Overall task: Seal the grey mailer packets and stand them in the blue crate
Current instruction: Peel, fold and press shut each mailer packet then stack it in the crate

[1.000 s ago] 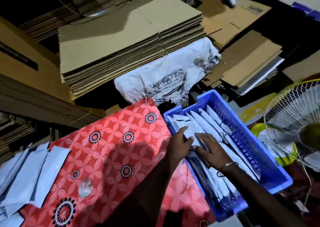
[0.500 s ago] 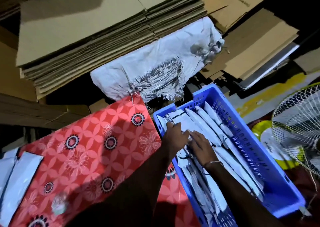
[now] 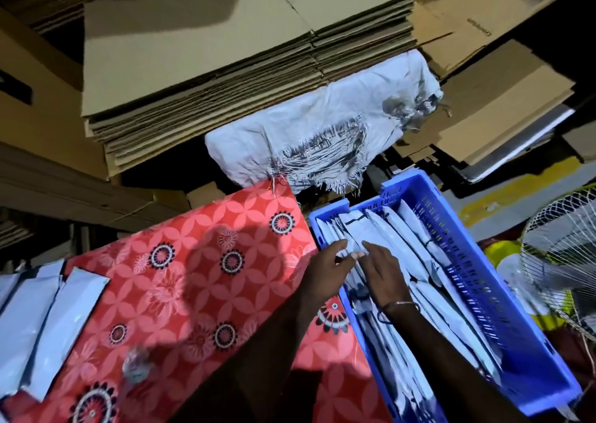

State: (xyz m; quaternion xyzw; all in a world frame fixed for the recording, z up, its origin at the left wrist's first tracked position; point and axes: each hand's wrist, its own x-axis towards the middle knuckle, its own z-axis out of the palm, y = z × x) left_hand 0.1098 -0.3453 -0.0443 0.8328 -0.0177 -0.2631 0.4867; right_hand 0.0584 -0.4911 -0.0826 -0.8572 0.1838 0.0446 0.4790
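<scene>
Packets (image 3: 416, 258) already stand on edge in the blue crate (image 3: 477, 280), at the centre right of the frame. Their long edges run from the crate's far end, up near the frayed white sack (image 3: 322, 122), down toward the lower right corner. That axis is what your next move turns on: whatever you slot in must go in parallel to those rows, not across them.

Your left hand (image 3: 325, 271) reaches over the crate's near-left wall with its fingers extended onto the tops of the leftmost packets; it looks relaxed rather than clenched, pressing or parting the edges. Your right hand (image 3: 383, 274), with the bangle at the wrist, lies just beside it inside the crate. Its fingers are stretched forward along the packet tops, and its fingertips almost meet those of the left. Whether either thumb pinches a packet edge is hidden, but nothing looks wrapped in a fist.

More grey packets (image 3: 48, 319) lie flat on the red patterned bench (image 3: 200, 293) at the lower left of the frame, well apart from the crate. Your left hand is the nearer one to them, so I judge it the natural hand to fetch the next packet while the right keeps the rows upright.
</scene>
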